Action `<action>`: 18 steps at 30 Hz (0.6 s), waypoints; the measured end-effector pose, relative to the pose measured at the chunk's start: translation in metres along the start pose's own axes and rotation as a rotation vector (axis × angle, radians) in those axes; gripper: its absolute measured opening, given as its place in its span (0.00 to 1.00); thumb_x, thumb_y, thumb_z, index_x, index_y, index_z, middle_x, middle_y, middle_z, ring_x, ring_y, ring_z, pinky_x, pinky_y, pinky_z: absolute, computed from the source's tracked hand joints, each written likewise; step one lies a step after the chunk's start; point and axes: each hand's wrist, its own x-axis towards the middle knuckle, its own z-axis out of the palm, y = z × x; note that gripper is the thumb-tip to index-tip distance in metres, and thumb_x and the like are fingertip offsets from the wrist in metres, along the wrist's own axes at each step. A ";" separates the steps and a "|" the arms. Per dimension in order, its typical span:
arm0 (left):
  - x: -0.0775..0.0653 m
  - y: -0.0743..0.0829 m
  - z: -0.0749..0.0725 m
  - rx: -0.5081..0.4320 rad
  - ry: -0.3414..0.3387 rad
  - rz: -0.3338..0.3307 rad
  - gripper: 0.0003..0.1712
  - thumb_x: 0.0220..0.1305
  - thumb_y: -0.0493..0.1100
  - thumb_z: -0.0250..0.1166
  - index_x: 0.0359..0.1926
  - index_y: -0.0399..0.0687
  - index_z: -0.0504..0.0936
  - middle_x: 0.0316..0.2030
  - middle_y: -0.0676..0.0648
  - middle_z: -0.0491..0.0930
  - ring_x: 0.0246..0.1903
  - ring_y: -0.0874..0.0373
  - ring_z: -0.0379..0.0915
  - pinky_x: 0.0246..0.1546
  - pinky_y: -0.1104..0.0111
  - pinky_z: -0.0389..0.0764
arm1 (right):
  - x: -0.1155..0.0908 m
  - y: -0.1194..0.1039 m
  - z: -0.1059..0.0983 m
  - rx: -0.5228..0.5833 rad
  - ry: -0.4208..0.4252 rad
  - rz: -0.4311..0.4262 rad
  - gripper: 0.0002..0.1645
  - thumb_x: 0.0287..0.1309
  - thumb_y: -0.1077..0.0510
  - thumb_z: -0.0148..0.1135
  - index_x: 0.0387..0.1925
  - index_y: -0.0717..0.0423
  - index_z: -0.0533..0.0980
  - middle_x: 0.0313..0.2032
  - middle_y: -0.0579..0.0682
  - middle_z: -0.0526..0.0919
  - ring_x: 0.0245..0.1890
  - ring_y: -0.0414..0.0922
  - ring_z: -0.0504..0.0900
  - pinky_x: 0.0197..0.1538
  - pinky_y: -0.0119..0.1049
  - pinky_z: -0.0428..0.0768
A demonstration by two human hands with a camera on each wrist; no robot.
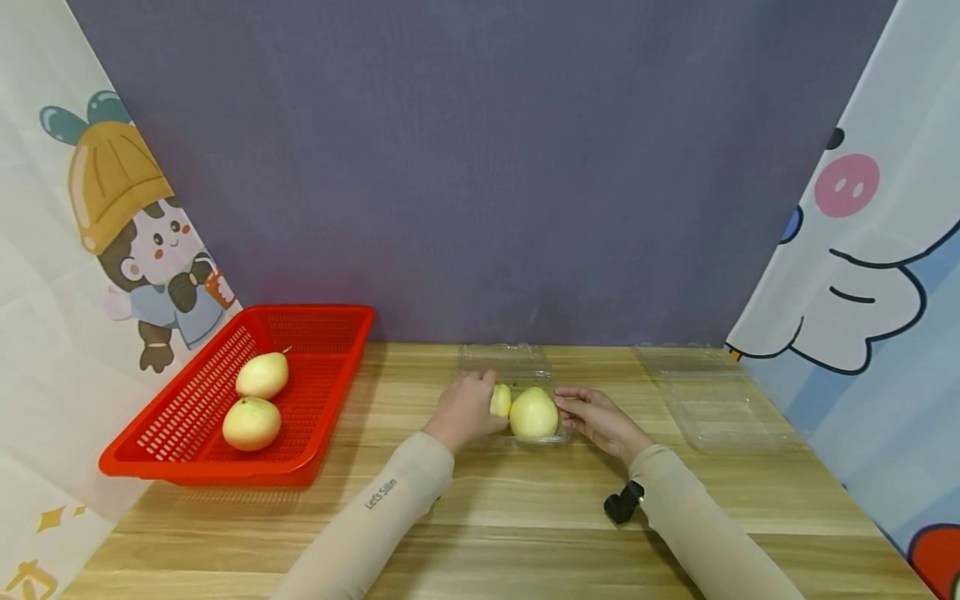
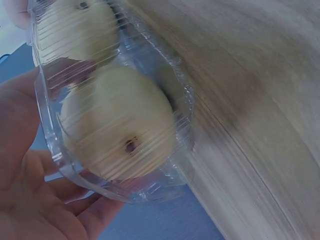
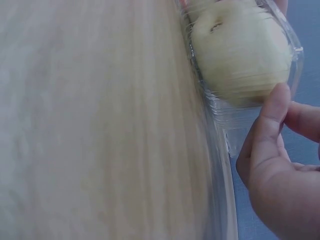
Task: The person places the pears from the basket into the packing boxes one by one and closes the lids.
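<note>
A clear plastic clamshell box [image 1: 502, 360] lies with its lid raised at the back, mid-table. Two pale yellow pears sit side by side in its base. My left hand [image 1: 467, 408] curls round the left pear [image 1: 500, 400], covering most of it; through the plastic in the left wrist view, this pear [image 2: 120, 120] shows its dark blossom end. The right pear [image 1: 534, 414] is more exposed. At the box's right end, my right hand [image 1: 600, 423] holds the rim between thumb [image 3: 276, 102] and forefinger, close against that pear.
On the left stands a red plastic basket [image 1: 341, 392] with two more pears [image 1: 262, 376] [image 1: 252, 423] inside. Another clear clamshell box [image 1: 723, 417] lies open on the right. A dark grey panel [image 1: 480, 167] rises behind the wooden table [image 1: 525, 533].
</note>
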 end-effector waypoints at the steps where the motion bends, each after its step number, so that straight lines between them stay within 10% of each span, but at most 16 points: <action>1: 0.000 0.000 0.000 0.002 -0.005 -0.002 0.38 0.51 0.53 0.78 0.59 0.41 0.76 0.47 0.40 0.80 0.43 0.47 0.78 0.41 0.59 0.82 | 0.000 0.000 0.000 0.000 0.001 -0.001 0.29 0.74 0.63 0.53 0.67 0.76 0.57 0.40 0.52 0.76 0.33 0.37 0.78 0.37 0.26 0.81; 18: -0.002 -0.005 -0.004 -0.099 -0.005 0.005 0.35 0.55 0.54 0.73 0.60 0.39 0.77 0.50 0.40 0.77 0.47 0.46 0.76 0.44 0.56 0.81 | 0.000 0.000 0.001 -0.011 -0.003 -0.004 0.29 0.74 0.62 0.53 0.67 0.76 0.58 0.40 0.52 0.75 0.34 0.37 0.77 0.38 0.26 0.80</action>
